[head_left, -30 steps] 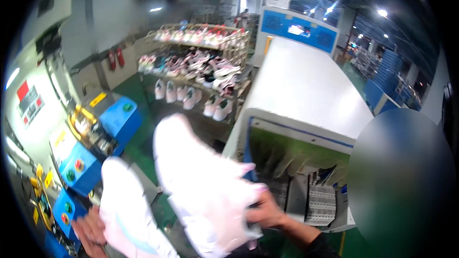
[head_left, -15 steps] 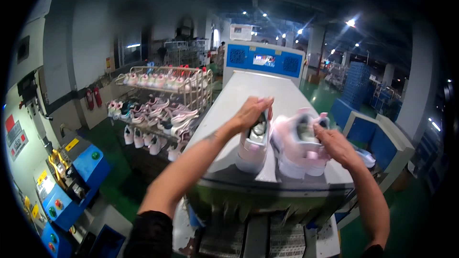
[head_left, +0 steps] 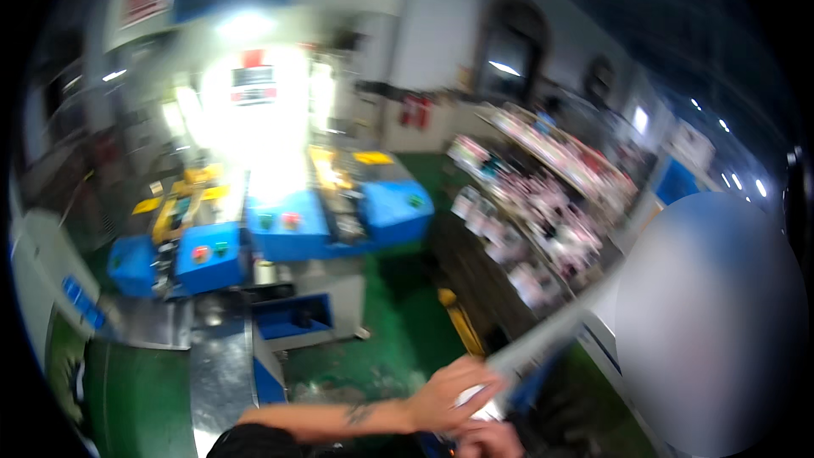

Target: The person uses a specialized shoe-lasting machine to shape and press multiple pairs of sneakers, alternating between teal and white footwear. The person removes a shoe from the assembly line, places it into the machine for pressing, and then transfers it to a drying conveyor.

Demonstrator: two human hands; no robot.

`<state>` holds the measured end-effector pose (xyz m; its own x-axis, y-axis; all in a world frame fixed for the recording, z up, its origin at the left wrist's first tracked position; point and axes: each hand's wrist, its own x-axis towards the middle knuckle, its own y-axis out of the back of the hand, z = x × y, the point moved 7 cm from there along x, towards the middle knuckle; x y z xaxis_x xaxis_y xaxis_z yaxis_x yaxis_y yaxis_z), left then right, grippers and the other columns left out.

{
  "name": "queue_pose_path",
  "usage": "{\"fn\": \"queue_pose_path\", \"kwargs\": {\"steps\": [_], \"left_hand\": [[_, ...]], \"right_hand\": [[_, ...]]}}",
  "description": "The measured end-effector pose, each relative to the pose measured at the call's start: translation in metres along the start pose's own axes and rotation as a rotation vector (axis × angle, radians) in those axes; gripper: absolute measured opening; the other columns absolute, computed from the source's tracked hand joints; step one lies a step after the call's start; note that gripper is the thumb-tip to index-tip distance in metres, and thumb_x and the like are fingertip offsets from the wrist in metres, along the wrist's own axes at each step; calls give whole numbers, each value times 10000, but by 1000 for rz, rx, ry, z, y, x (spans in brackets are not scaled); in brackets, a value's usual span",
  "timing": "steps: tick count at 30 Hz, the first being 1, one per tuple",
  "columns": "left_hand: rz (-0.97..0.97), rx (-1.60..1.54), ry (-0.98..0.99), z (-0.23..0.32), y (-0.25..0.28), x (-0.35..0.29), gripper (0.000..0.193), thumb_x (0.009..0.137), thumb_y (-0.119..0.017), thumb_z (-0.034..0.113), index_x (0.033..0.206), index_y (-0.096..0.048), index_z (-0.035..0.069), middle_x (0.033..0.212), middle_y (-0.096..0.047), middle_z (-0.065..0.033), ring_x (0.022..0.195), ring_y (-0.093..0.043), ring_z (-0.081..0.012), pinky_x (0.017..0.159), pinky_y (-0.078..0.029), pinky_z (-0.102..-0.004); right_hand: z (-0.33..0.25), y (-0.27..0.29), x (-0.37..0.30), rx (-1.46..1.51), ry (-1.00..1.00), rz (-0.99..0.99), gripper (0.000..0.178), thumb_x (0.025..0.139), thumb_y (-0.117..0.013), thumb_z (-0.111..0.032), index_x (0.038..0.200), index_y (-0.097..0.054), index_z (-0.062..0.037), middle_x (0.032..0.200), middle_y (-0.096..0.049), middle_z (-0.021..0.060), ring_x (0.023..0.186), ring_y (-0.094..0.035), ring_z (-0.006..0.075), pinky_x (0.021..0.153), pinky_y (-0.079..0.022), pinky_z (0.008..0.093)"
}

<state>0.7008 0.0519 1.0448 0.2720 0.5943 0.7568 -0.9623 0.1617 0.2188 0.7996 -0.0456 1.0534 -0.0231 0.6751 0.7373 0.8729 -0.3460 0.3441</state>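
Low in the view, my left hand (head_left: 454, 396) is closed, its fingers curled round a white, shiny thing (head_left: 480, 403) that is mostly covered. The kind of that thing does not show. Just below and touching or nearly touching it is my right hand (head_left: 490, 439), partly cut off by the lower edge. Its fingers are smeared by motion, so their grip is hidden. Both hands are beside the near side of the pale machine top (head_left: 543, 343).
At left stands a brightly lit machine with blue control boxes (head_left: 288, 225) and coloured buttons. A metal chute (head_left: 222, 373) runs toward me. A rack of shoes (head_left: 543, 203) stands at the right on the green floor (head_left: 398, 288). A blurred oval patch covers the far right.
My view has swung to the left, toward the lit machine. Both hands have left the pink and white shoes on the machine top and come together low around a white thing.
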Motion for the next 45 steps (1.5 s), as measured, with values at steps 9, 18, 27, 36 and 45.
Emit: {"fn": "queue_pose_path", "kwargs": {"steps": [9, 18, 27, 36, 45], "left_hand": [[1311, 835, 1000, 77, 333, -518, 206, 833, -609, 183, 960, -609, 21, 941, -645, -161, 877, -620, -325, 765, -489, -391], [1778, 1739, 1708, 254, 266, -829, 470, 828, -573, 156, 1233, -451, -50, 1327, -425, -244, 1240, -373, -416, 1039, -274, -520], [1846, 1539, 1832, 291, 222, -880, 427, 767, -573, 100, 1164, -514, -45, 1312, -474, -212, 1226, -442, -376, 1028, -303, -535], [1853, 1551, 1902, 281, 214, -868, 428, 772, -564, 103, 1169, -502, -42, 1320, -463, -224, 1235, -427, -387, 1033, -284, -541], [2378, 1233, 1698, 269, 248, -833, 700, 824, -632, 371, 1292, -385, -86, 1377, -379, -247, 1306, -350, -359, 1082, -261, -480]], "right_hand": [[-162, -330, -121, 455, 82, -1325, 114, 849, -620, -76, 949, -650, -28, 801, -640, 91, 670, -609, 160, 632, -486, 262], [-374, -606, -316, 460, 775, -2109, 424, 862, -618, -259, 1181, -522, 3, 1201, -548, 198, 1099, -546, 316, 905, -470, 366], [-690, -879, -546, -162, 2089, -1245, 744, 717, -734, -390, 1322, -448, -66, 1440, -335, 178, 1271, -400, 351, 1015, -370, 400], [-672, -886, -553, -268, 1978, -1062, 628, 694, -746, -339, 1231, -500, -127, 1039, -624, 162, 945, -606, 330, 803, -496, 438], [-346, -589, -246, 96, 643, -2047, 491, 825, -668, -339, 1193, -588, -24, 1087, -654, 129, 1109, -575, 237, 946, -434, 342]]}}
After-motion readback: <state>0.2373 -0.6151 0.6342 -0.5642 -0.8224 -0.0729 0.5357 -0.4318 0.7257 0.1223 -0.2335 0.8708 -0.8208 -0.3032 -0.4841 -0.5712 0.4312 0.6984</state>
